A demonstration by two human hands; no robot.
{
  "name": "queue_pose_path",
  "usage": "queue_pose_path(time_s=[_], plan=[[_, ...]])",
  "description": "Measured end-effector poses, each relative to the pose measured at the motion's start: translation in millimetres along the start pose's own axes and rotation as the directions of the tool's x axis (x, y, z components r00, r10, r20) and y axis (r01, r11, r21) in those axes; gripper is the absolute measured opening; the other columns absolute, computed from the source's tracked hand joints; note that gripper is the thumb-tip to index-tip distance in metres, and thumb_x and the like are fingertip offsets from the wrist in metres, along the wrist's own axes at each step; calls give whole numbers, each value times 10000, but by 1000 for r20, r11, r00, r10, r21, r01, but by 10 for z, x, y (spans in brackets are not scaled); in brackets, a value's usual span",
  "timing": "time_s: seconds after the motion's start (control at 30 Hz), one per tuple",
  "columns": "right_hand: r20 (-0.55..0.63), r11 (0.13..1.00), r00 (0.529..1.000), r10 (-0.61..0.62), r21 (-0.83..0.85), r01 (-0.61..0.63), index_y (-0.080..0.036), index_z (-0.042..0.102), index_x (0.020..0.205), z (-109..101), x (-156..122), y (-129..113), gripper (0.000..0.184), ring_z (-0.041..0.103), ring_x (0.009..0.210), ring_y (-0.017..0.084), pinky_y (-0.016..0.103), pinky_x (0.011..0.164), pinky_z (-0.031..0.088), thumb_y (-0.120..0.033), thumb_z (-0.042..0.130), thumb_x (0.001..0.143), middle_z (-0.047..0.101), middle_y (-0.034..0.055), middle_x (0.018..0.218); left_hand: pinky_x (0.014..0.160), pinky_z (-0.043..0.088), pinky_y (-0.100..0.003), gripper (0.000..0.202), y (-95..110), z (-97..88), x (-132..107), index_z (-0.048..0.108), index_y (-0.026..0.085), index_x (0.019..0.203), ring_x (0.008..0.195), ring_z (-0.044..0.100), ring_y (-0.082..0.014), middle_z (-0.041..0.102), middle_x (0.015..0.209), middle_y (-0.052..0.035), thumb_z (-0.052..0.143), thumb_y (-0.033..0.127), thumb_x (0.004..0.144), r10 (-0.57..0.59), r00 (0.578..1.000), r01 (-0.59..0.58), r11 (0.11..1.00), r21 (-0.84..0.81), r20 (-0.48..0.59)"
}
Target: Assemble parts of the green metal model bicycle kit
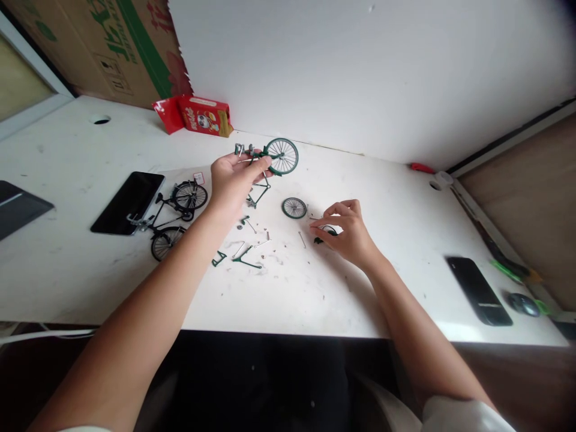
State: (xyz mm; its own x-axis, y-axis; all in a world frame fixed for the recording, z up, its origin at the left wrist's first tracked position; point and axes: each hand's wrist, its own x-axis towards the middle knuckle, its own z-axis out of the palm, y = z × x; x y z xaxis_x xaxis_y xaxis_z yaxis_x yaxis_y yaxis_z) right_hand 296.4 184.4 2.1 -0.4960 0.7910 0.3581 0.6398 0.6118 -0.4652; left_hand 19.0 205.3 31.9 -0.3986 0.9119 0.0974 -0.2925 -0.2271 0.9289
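Observation:
My left hand point(238, 180) is closed around a green model bicycle frame point(260, 195), raised above the table, with one spoked wheel point(282, 156) and silver handlebars at its upper end. A loose green-rimmed wheel point(294, 207) lies between my two hands. My right hand point(346, 228) is low over the table, thumb and fingertips pinched together; whatever is between them is too small to make out. Partly covered by that hand is a dark curved part point(330, 230). Below my left hand lie a green fork-like part point(246, 262), thin rods and several tiny screws.
A black model bicycle point(168, 219) lies at left against a dark tablet point(128, 203). A red box point(206, 117) stands at the back by a cardboard carton point(121, 48). On the right are a black phone point(479, 291) and a mouse point(523, 304).

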Motion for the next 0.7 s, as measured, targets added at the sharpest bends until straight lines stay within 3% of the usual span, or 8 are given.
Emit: queue_pose_path(time_s=[0.13,0.4,0.53,0.7], plan=[[51,1000,999,19,-14,-18,-328,858,977,12,-3,52,105,484,1054,310,571,959,523,-359,789,904,693,97,980,754,615,-296,223,-17,-5,8,714,116,938,712,740,-157,756,874,-78,869,126,779,-3,1000,3,1000,-5,6],[92,999,995,31,13,-32,-301,779,1237,-18,58,-109,266,523,1073,304,522,949,516,-335,684,991,747,89,1015,757,641,-284,246,-14,-56,61,697,143,911,683,718,-135,767,837,-44,883,150,750,32,999,-32,999,-35,-3],[204,988,969,-139,100,120,-294,774,1234,60,135,-386,258,558,1057,284,491,944,525,-328,697,991,755,76,1020,791,629,-325,223,-34,-62,83,701,121,932,749,754,-176,766,886,-87,865,129,783,32,999,-32,999,-25,-1],[305,922,870,-386,119,368,-276,805,1171,371,280,-669,236,551,1065,285,482,947,514,-372,639,1033,753,94,1085,794,627,-344,196,-60,-42,82,705,113,931,754,764,-187,758,892,-86,848,97,798,35,999,-35,999,-32,9]])
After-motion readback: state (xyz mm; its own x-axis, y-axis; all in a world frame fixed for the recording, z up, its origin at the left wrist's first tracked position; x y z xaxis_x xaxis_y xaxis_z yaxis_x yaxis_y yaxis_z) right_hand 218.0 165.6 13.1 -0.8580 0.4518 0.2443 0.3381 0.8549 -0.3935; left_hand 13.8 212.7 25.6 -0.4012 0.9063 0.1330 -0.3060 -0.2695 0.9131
